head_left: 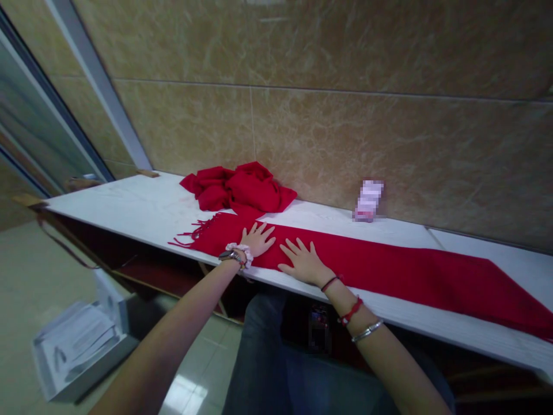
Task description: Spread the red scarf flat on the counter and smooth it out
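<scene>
A long red scarf lies flat along the white counter, its fringed end to the left and its other end running off toward the right edge. My left hand rests flat on it near the fringe, fingers spread. Close by on the right, my right hand also presses on the cloth with its fingers apart. Neither hand grips anything. Behind the left hand, a crumpled heap of red cloth touches the back edge of the scarf.
The white counter is narrow and backs onto a tan tiled wall. A small blurred-out object leans there. Below are open dark shelves. An open box with papers stands on the floor at left.
</scene>
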Available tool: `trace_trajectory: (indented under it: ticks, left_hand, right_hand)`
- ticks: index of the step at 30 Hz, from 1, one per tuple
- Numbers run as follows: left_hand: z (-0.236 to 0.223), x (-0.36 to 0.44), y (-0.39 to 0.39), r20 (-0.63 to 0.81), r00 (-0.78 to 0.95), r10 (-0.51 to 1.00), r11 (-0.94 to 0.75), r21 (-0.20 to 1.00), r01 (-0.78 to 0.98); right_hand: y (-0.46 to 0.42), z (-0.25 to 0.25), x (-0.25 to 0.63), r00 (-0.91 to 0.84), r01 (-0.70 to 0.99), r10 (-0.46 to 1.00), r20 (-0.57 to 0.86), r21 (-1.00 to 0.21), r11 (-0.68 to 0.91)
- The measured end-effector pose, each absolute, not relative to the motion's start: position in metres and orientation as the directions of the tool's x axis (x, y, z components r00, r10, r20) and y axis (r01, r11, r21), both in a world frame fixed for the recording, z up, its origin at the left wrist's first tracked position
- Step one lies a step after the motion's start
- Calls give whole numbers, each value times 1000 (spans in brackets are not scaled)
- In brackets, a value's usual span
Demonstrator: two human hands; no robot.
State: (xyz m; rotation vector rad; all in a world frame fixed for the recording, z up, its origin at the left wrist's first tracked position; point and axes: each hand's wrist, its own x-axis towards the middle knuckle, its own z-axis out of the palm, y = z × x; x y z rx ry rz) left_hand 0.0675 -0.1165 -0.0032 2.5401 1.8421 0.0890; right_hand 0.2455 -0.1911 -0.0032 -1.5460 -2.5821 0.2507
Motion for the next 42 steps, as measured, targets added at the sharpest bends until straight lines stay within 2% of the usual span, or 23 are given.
trace_trajectory:
  ticks: [6,9,12,17,20,24,29,31,33,35,37,42]
  left_hand:
    - [-7,63,-113,19,324,946,-324,7,946]
    - [-5,64,-113,16,323,946,-323,-3,946]
    - [-6,63,-111,29,325,945,-325,-15,946]
    - [-8,55,-102,12,351,936,-350,-24,936]
    - [-9,52,-99,17,350,936,-350,-35,936]
    - [-10,51,-98,14,355,935,-354,-43,934]
    - [-4,54,-98,2,352,936,-351,-84,933]
    - [5,66,-100,20,409,912,-403,-139,905]
    - [14,85,-104,61,505,861,-491,-159,857]
    - [18,105,-111,80,532,843,-528,-68,846]
    - [14,119,-118,45,537,842,-538,13,843]
    - [-4,117,-125,28,592,806,-592,13,806]
  right_hand:
    - [-196,5,280,-482,850,875,-50,-269,453]
    - [-191,10,303,-367,894,930,-8,-279,350]
    - [-181,8,316,-207,944,975,82,-244,221]
    - [-176,-5,338,-196,965,981,14,-173,195]
    - [-185,-10,376,-99,988,995,21,-115,101]
    - [-204,-13,440,81,995,995,55,-66,-77]
    - [-213,-9,463,166,986,976,142,-59,-159]
    - [-207,-4,438,138,990,975,177,-43,-132]
    - [-200,0,399,-3,999,979,203,-42,12]
    - [-196,3,356,-150,983,967,204,-74,168]
    - [-197,1,322,-229,961,962,152,-122,248]
    - [-211,-8,318,-218,966,973,75,-123,226]
